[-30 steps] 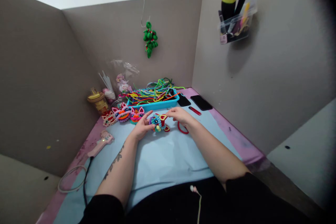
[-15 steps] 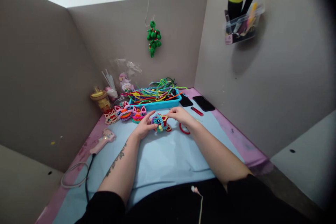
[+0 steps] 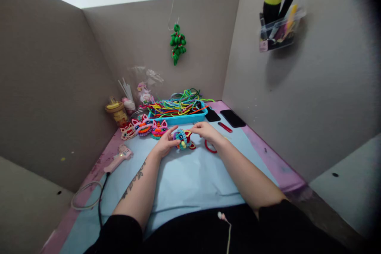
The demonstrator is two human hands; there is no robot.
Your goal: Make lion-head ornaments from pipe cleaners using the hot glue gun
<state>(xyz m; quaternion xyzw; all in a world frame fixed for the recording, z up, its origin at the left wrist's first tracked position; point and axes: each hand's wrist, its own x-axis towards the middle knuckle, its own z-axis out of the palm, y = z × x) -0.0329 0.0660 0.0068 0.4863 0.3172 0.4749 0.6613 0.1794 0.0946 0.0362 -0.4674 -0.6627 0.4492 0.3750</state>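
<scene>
One fuzzy figure [image 3: 181, 138] sits between left hand [image 3: 165, 144] and right hand [image 3: 207, 132].

This looks like a small craft workstation inside a cubicle; whether it belongs to an office or a workshop cannot be told. Grey partitions [image 3: 133, 43] enclose the covered desk [image 3: 196, 178] on 3 sides. The craft side shows in a blue tray [image 3: 181, 120] heaped with colourful fuzzy stems [image 3: 178, 106], 3 fuzzy animal heads [image 3: 143, 126] in a row, a similar figure [image 3: 181, 138] in the left hand [image 3: 163, 144], and a pink corded tool [image 3: 118, 159] resembling a glue gun. A clear holder [image 3: 278, 39] of pens hangs on the right partition.
</scene>
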